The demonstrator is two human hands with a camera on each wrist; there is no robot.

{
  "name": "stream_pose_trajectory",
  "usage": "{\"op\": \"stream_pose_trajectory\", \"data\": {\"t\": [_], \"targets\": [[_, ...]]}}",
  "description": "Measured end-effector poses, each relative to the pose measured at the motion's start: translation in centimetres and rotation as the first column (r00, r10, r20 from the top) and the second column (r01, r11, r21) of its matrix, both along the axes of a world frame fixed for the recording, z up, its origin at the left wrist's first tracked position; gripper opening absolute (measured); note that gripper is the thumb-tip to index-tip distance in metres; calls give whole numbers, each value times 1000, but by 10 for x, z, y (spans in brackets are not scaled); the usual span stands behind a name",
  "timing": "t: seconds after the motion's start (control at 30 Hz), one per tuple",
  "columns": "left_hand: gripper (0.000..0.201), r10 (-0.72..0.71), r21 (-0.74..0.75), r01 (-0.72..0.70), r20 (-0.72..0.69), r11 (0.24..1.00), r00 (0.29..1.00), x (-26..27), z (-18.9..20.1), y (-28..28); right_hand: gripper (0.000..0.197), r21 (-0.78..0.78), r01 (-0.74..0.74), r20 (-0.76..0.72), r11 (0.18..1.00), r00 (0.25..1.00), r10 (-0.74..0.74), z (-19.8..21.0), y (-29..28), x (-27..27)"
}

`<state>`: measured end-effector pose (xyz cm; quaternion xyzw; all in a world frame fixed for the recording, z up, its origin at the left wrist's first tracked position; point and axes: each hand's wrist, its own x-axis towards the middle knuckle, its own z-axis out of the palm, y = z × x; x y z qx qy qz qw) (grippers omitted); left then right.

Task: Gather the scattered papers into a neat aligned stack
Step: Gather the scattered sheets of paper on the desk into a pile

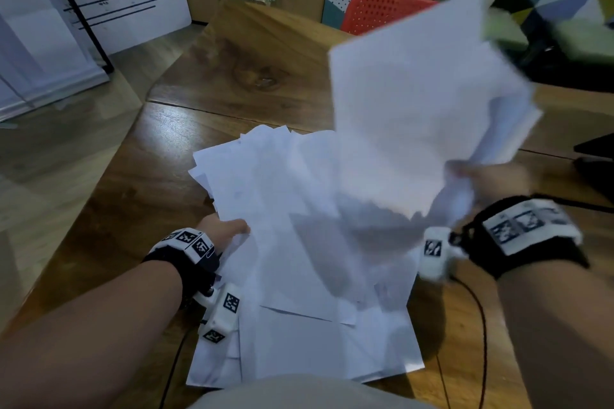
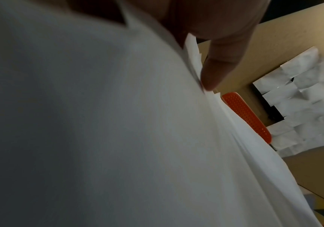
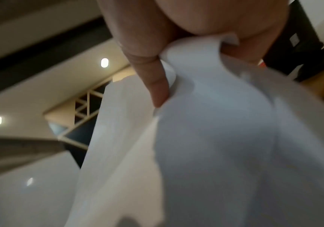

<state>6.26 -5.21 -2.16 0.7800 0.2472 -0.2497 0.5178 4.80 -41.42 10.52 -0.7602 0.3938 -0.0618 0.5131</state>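
The counter (image 1: 186, 149) is brown wood with a dark knot near its far edge. A line runs across it where two boards meet. A messy pile of white papers (image 1: 299, 292) lies flat on it, from the middle down to the near edge. The sheets overlap and point different ways. Thin black cables (image 1: 481, 319) lie on the wood near the right edge.
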Motion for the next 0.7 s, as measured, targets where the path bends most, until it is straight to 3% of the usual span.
{"op": "stream_pose_trajectory", "data": {"t": [0.1,0.27,0.33,0.43,0.5,0.6,0.7], "targets": [[53,114,-155,-112,1,982,994,-1,-1,0,39,-9,-167,-232,986,959,160,-54,31,-11],[40,104,-156,-97,36,983,994,-4,-3,-3,28,312,-329,-385,891,814,435,-100,60,-32],[41,97,-115,-91,53,989,994,-5,-3,-5,32,262,-313,-388,913,832,396,-110,52,-27],[38,80,-85,-74,66,994,995,-4,-3,-4,34,56,-148,-306,987,939,158,-109,31,-13],[42,74,-98,-67,67,993,995,-3,-5,-3,28,-53,-96,-240,994,967,81,-101,33,-6],[44,80,-127,-75,33,989,996,-2,-6,-2,23,-8,-289,-192,957,940,282,-102,57,7],[54,63,-149,-60,17,987,998,-2,-6,0,42,17,-593,-228,805,782,580,-103,76,16]]}}
